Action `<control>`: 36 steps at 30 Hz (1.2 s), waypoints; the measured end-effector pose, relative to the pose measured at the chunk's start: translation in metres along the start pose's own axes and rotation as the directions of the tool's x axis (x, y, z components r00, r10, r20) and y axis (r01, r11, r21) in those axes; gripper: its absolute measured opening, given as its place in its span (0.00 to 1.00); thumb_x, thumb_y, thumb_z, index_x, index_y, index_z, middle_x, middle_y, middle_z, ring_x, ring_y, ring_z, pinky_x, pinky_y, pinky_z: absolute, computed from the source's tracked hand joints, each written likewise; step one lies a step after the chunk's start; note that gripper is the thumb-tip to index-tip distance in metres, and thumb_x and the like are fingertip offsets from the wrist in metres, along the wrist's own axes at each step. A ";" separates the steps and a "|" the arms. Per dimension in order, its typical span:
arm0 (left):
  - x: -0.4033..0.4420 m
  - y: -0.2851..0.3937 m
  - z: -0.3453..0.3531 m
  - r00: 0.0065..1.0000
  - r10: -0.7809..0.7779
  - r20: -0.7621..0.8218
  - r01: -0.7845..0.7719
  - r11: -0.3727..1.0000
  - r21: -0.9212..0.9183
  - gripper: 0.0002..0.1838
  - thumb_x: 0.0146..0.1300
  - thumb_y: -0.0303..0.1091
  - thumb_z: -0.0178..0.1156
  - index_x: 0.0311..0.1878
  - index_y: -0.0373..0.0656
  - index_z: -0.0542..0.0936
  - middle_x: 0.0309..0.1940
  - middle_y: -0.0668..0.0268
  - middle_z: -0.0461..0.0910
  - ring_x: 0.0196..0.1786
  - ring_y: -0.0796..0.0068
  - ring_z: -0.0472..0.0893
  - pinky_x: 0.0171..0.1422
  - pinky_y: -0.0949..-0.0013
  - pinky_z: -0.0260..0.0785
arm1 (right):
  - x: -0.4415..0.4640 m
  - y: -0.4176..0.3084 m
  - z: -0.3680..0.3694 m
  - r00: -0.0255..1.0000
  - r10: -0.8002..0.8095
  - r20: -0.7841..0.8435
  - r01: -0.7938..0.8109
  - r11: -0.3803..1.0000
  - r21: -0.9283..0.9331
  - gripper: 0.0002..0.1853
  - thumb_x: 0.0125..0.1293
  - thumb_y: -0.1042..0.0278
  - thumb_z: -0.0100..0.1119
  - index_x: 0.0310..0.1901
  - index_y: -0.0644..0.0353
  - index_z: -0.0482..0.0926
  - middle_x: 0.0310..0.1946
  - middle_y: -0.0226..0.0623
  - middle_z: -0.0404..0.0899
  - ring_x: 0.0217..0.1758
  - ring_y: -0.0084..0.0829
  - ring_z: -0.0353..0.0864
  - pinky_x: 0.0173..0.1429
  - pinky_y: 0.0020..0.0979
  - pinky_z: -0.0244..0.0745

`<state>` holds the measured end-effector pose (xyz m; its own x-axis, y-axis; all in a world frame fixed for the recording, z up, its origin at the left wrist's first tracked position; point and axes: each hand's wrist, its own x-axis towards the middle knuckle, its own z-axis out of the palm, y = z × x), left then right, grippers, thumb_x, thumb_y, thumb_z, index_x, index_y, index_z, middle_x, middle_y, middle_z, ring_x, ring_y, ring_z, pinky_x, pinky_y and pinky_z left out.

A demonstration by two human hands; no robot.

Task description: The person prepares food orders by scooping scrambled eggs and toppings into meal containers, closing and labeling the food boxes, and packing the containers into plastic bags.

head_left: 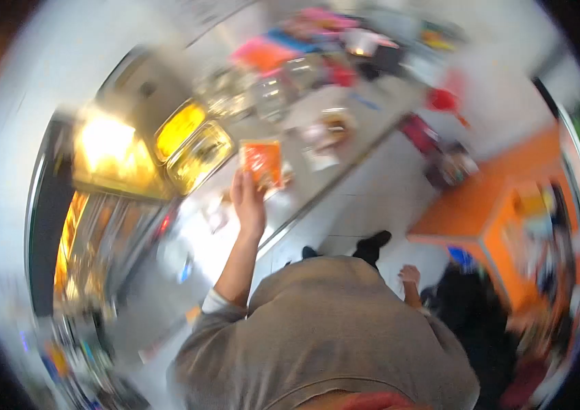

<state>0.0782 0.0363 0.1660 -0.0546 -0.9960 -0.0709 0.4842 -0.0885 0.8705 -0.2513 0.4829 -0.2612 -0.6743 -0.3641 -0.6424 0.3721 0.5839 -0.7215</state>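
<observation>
My left hand (247,199) is closed on a flat orange packet (263,162) with clear edges, held up over the metal counter. The thumb and fingers grip its lower left side, and its printing is too blurred to read. Just beyond it stand two rectangular metal trays: one with bright yellow contents (179,130), the other tray (200,158) with glossy contents I cannot make out. Low at my right side hangs my right hand (409,275), its fingers loosely apart and nothing visible in them.
Blurred glass jars (269,96) and a small container with brown contents (336,123) stand along the counter (317,183). A brightly lit warming case (116,147) is at the left. At the right, an orange cabinet (485,198) juts out. A red object (442,100) lies near the wall.
</observation>
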 end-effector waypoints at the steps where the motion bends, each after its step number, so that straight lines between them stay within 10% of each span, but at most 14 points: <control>1: -0.010 0.026 -0.024 0.990 0.020 -0.137 -0.010 0.997 0.076 0.13 0.71 0.40 0.52 0.51 0.42 0.72 0.44 0.67 0.73 0.48 0.77 0.74 0.52 0.69 0.69 | -0.005 -0.033 0.019 0.999 -0.043 0.022 0.047 0.968 -0.246 0.12 0.62 0.59 0.52 0.39 0.58 0.77 0.34 0.42 0.79 0.32 0.35 0.80 0.35 0.40 0.76; 7: -0.044 0.025 -0.216 0.818 0.160 -0.553 0.064 0.929 0.364 0.11 0.71 0.45 0.50 0.42 0.49 0.72 0.40 0.72 0.73 0.44 0.78 0.73 0.48 0.68 0.67 | 0.054 -0.064 0.098 0.882 -0.260 0.394 0.467 0.599 -0.651 0.13 0.64 0.56 0.50 0.37 0.57 0.76 0.30 0.38 0.78 0.28 0.36 0.77 0.34 0.40 0.75; 10: -0.029 0.000 -0.237 0.820 0.112 -0.561 0.062 0.957 0.282 0.12 0.71 0.43 0.49 0.45 0.44 0.74 0.39 0.69 0.75 0.42 0.78 0.73 0.45 0.68 0.68 | 0.053 -0.116 0.148 0.983 -0.041 0.179 0.076 0.979 -0.190 0.15 0.64 0.55 0.49 0.41 0.59 0.75 0.30 0.40 0.77 0.29 0.37 0.77 0.35 0.39 0.76; 15: 0.030 -0.080 -0.239 0.752 0.023 -0.659 0.271 0.900 0.341 0.30 0.69 0.55 0.48 0.65 0.42 0.66 0.58 0.54 0.70 0.63 0.59 0.67 0.65 0.61 0.59 | 0.049 -0.157 0.145 0.908 -0.182 0.377 0.205 0.979 -0.019 0.13 0.65 0.59 0.49 0.42 0.59 0.74 0.32 0.39 0.77 0.30 0.37 0.78 0.35 0.38 0.76; 18: 0.013 -0.082 -0.206 0.822 0.285 -0.492 0.128 0.751 0.648 0.33 0.65 0.53 0.55 0.66 0.41 0.64 0.65 0.50 0.64 0.66 0.53 0.63 0.71 0.54 0.49 | 0.066 -0.191 0.131 0.924 -0.113 0.365 0.020 0.968 0.250 0.10 0.63 0.62 0.53 0.39 0.59 0.75 0.31 0.37 0.78 0.30 0.35 0.78 0.34 0.38 0.76; 19: 0.000 -0.076 -0.192 0.830 0.241 -0.503 0.255 0.638 0.727 0.32 0.65 0.52 0.55 0.63 0.38 0.67 0.61 0.50 0.68 0.63 0.55 0.67 0.69 0.58 0.54 | 0.060 -0.196 0.125 0.914 -0.066 0.401 -0.094 0.926 0.366 0.09 0.62 0.63 0.54 0.38 0.59 0.75 0.31 0.37 0.78 0.30 0.35 0.79 0.34 0.38 0.76; 22: -0.026 -0.092 -0.196 0.962 -0.097 -0.256 0.243 0.730 0.639 0.31 0.66 0.53 0.55 0.60 0.36 0.69 0.56 0.51 0.73 0.59 0.58 0.72 0.64 0.60 0.61 | 0.018 -0.207 0.126 0.890 -0.451 -0.062 0.440 0.888 -0.132 0.07 0.62 0.67 0.56 0.39 0.60 0.76 0.26 0.35 0.78 0.25 0.29 0.78 0.30 0.30 0.75; 24: -0.040 -0.096 -0.200 0.914 -0.402 -0.061 0.301 0.570 0.764 0.33 0.66 0.56 0.53 0.61 0.35 0.69 0.57 0.51 0.73 0.60 0.60 0.73 0.64 0.60 0.62 | -0.009 -0.228 0.125 0.911 -0.367 -0.187 0.391 0.913 0.114 0.08 0.62 0.67 0.58 0.39 0.60 0.76 0.26 0.34 0.78 0.24 0.27 0.77 0.29 0.28 0.74; 29: -0.052 -0.226 -0.342 0.340 -0.925 0.169 0.090 0.211 0.973 0.38 0.65 0.62 0.49 0.64 0.35 0.68 0.59 0.51 0.72 0.62 0.62 0.72 0.66 0.61 0.62 | -0.051 -0.310 0.147 0.877 -0.342 -0.338 0.460 0.800 0.385 0.07 0.58 0.69 0.58 0.37 0.61 0.76 0.24 0.33 0.76 0.25 0.25 0.75 0.28 0.24 0.72; 33: -0.064 -0.221 -0.360 0.317 -0.947 0.049 0.303 0.150 0.941 0.37 0.65 0.62 0.49 0.62 0.35 0.69 0.57 0.50 0.74 0.61 0.62 0.73 0.65 0.61 0.63 | -0.058 -0.433 0.208 0.815 -0.519 -0.258 0.578 0.691 0.434 0.07 0.60 0.67 0.60 0.36 0.60 0.76 0.26 0.31 0.74 0.27 0.23 0.74 0.30 0.23 0.72; 35: -0.072 -0.216 -0.367 0.375 -0.927 -0.016 0.426 0.158 0.891 0.37 0.65 0.62 0.49 0.61 0.35 0.70 0.56 0.50 0.74 0.61 0.62 0.73 0.65 0.61 0.63 | -0.052 -0.506 0.248 0.685 -0.723 -0.093 0.722 0.656 0.218 0.09 0.65 0.64 0.59 0.36 0.61 0.76 0.28 0.30 0.74 0.30 0.22 0.75 0.33 0.25 0.73; 36: -0.081 -0.210 -0.370 0.409 -0.911 -0.058 0.497 0.169 0.851 0.37 0.65 0.62 0.49 0.61 0.35 0.70 0.56 0.50 0.74 0.60 0.62 0.73 0.64 0.61 0.64 | -0.057 -0.546 0.269 0.333 -0.943 0.010 0.902 0.316 -0.295 0.09 0.66 0.64 0.58 0.36 0.61 0.76 0.29 0.31 0.75 0.30 0.24 0.76 0.35 0.27 0.74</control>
<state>0.3037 0.1309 -0.1916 -0.4126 -0.3272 -0.8501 -0.6886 -0.4989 0.5263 -0.2447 -0.0106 0.0995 -0.5692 -0.6791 0.4635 -0.6786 0.0697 -0.7312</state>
